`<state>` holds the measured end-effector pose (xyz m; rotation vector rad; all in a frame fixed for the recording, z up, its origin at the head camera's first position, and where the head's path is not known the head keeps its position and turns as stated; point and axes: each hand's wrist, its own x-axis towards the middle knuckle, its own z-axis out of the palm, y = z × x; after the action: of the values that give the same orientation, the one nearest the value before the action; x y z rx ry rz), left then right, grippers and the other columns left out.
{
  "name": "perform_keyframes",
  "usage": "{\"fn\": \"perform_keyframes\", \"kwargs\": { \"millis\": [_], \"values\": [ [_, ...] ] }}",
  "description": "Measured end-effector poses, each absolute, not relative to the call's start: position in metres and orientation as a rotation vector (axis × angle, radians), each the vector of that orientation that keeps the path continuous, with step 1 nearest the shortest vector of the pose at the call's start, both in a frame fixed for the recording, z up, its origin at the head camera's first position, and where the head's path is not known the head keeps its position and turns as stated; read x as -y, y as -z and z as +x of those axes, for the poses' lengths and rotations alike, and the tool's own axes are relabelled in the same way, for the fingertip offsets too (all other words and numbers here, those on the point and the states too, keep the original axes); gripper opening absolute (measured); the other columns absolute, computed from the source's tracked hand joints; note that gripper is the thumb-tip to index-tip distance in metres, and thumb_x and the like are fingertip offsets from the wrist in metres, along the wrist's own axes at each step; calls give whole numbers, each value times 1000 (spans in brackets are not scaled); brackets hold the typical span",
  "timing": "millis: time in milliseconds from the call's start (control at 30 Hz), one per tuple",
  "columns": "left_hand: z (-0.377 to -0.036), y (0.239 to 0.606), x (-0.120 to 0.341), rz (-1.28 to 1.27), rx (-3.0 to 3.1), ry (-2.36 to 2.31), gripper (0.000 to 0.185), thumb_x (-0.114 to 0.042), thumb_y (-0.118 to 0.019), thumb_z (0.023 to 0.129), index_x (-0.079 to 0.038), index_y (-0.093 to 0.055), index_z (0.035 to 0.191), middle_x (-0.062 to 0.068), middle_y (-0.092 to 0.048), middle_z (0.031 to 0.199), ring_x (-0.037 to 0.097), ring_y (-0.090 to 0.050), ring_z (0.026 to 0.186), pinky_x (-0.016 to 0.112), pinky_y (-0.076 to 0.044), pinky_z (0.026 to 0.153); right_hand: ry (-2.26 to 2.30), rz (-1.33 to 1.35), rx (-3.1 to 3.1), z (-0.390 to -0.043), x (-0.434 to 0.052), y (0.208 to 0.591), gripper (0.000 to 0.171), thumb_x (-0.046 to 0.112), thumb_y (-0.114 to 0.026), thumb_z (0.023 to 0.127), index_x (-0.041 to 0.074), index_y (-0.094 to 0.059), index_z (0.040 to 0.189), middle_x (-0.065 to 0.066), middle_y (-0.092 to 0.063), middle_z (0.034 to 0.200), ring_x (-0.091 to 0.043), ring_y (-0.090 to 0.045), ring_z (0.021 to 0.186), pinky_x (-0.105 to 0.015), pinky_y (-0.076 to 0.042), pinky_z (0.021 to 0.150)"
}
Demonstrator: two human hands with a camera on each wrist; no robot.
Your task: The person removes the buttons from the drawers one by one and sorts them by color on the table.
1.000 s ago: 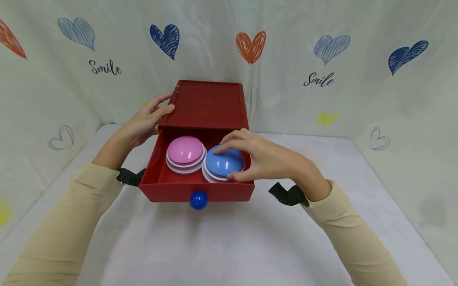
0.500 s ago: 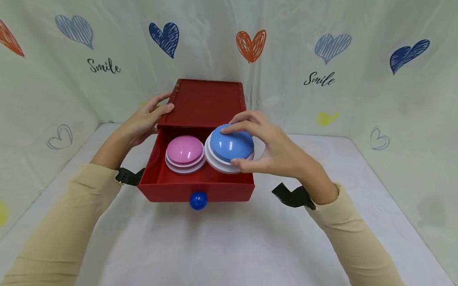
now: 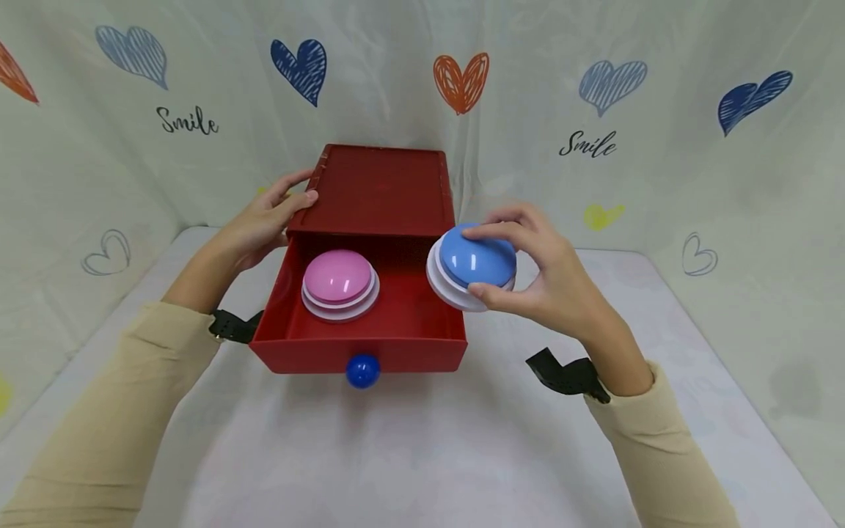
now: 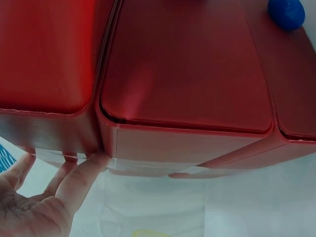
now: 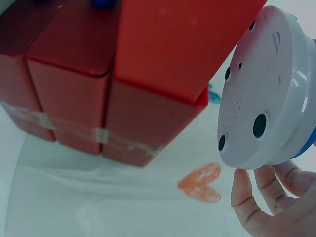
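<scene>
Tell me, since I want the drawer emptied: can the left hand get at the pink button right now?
Probably yes: the pink button lies uncovered in the open drawer, but the left hand rests on the box.

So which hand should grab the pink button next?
Probably the left hand. It only rests on the box, right beside the pink button in the drawer. The right hand already holds the blue button.

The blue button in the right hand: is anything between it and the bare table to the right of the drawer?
Nothing visible. The right hand holds the blue button above the drawer's right wall, and the table there is bare.
</scene>
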<state>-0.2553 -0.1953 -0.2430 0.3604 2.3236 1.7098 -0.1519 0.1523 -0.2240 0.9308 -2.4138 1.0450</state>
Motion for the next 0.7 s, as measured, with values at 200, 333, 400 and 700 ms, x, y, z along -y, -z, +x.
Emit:
{"fn": "perform_keyframes", "kwargs": {
  "millis": [200, 333, 400, 700],
  "values": [
    [-256, 244, 195, 367, -2320, -1723, 62, -45, -43, 95, -32, -14, 148, 5, -39, 134, 12, -51, 109, 27, -50, 82, -1025, 798, 2411, -150, -166, 237, 47, 9, -77, 71, 14, -63, 116, -6, -50, 121, -16, -43, 115, -33, -47, 85],
    [-257, 245, 194, 385, -2318, -1731, 61, -44, -43, 96, -31, -15, 148, 2, -41, 128, 10, -52, 107, 27, -50, 80, -1031, 748, 2384, -150, -173, 245, 48, 6, -77, 71, 12, -63, 117, -7, -51, 121, -14, -43, 114, -20, -42, 82],
    [-257, 245, 194, 395, -2321, -1730, 61, -43, -43, 96, -30, -15, 148, 1, -40, 127, 10, -52, 107, 27, -50, 80, -1031, 727, 2376, -150, -175, 248, 50, 5, -77, 70, 10, -62, 117, -8, -51, 121, -14, -43, 113, -18, -40, 82],
    [-256, 245, 195, 376, -2329, -1714, 62, -45, -42, 95, -32, -14, 148, 3, -39, 132, 12, -50, 110, 29, -49, 83, -982, 640, 2416, -154, -183, 267, 50, 8, -78, 71, 9, -61, 118, -9, -49, 122, -18, -41, 116, -30, -43, 82]
  ]
}}
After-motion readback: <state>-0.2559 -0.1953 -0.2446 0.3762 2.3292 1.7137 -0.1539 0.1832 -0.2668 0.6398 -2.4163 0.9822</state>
